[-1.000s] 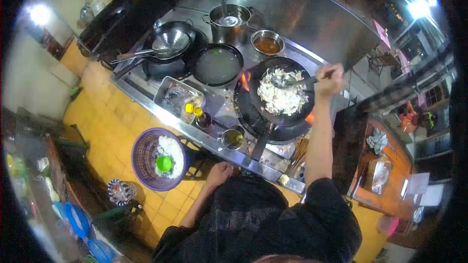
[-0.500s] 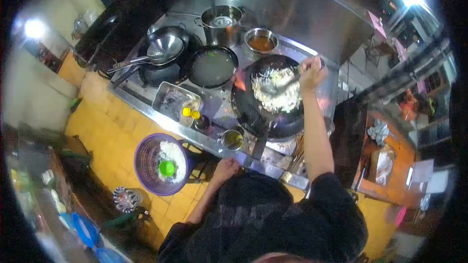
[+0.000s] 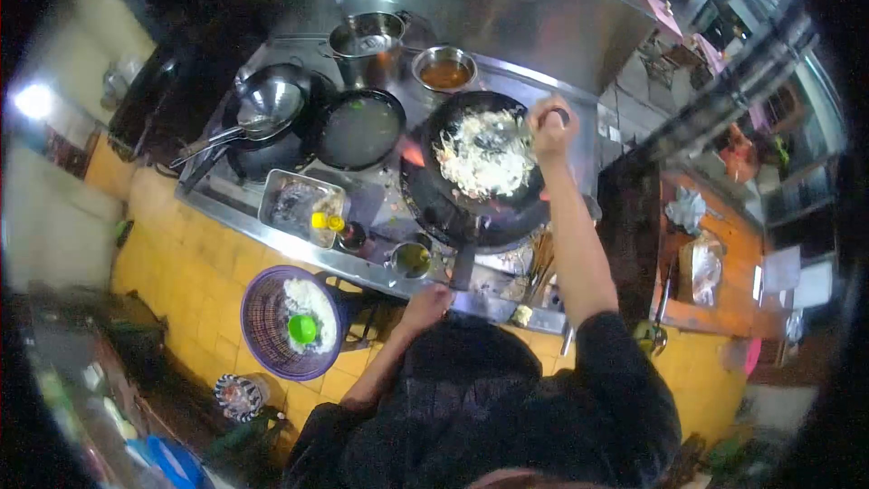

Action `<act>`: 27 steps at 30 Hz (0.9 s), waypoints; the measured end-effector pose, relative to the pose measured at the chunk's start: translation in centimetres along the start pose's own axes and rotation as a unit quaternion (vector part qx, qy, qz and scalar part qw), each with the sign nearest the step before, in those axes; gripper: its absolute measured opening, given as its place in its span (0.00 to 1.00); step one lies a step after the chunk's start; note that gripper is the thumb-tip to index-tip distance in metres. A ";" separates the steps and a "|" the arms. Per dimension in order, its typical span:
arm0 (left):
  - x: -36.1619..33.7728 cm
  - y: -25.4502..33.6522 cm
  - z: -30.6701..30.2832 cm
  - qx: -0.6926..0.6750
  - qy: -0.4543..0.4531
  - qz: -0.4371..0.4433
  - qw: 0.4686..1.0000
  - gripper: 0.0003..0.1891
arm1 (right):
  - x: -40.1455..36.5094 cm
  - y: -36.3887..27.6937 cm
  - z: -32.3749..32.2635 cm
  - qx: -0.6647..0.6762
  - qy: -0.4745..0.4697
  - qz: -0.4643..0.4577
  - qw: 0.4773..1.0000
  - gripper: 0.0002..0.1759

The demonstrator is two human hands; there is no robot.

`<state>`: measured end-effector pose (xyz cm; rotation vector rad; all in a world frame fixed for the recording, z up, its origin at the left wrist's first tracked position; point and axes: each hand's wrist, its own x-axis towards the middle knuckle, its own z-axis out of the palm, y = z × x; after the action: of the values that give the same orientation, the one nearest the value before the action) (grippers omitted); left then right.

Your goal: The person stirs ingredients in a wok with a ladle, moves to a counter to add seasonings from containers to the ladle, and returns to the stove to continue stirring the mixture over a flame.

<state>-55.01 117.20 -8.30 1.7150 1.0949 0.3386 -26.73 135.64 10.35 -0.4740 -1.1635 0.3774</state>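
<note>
My right hand [image 3: 550, 131] is closed around the handle of a wok ladle, above the right side of a large black wok [image 3: 425, 204]. The ladle's metal head [image 3: 494, 134] rests in the food, which looks like white rice [image 3: 480, 167] with small mixed bits. My left hand [image 3: 426, 306] is low at the stove's front edge, its fingers curled, just left of the end of the wok's handle [image 3: 464, 263]. Whether anything is in those fingers is hidden. A small metal cup [image 3: 412, 260] with greenish-yellow contents stands just beyond them.
Left of the wok are a flat black pan [image 3: 362, 129], stacked woks [image 3: 272, 104], a metal tray [image 3: 299, 204] and yellow-capped bottles [image 3: 328, 221]. Behind stand a pot [image 3: 367, 41] and a bowl of brown liquid [image 3: 444, 70]. A purple basket [image 3: 258, 317] holds white rice and a green cup [image 3: 302, 330].
The ladle head has moved from the left of the rice to its upper middle, pushing through it. The whole view has shifted, so things appear further left. My left hand stays by the stove's edge.
</note>
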 end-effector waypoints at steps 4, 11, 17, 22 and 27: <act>-0.8 0.7 -0.7 -0.058 -0.023 -0.024 0.998 0.15 | 3.0 -4.3 2.3 -0.063 0.064 0.101 0.991 0.25; -1.7 -0.2 -0.5 -0.053 0.005 -0.073 0.996 0.18 | 2.5 -4.0 2.7 -0.060 0.154 0.149 0.975 0.22; 1.0 2.6 0.0 -0.051 0.100 -0.034 0.993 0.16 | -3.2 -8.1 1.6 -0.242 0.036 0.243 0.939 0.22; 8.0 -2.2 4.3 0.000 0.271 0.132 0.953 0.15 | -11.4 -16.2 1.9 0.115 0.215 0.667 0.704 0.26; 10.5 1.9 4.2 -0.488 -0.094 -0.199 0.845 0.07 | -21.9 -11.8 -3.8 -0.593 -0.261 0.480 0.591 0.29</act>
<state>-45.52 122.90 -11.29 0.5778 0.8607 0.3619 -30.40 113.78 -1.59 -2.3905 -1.5398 0.6484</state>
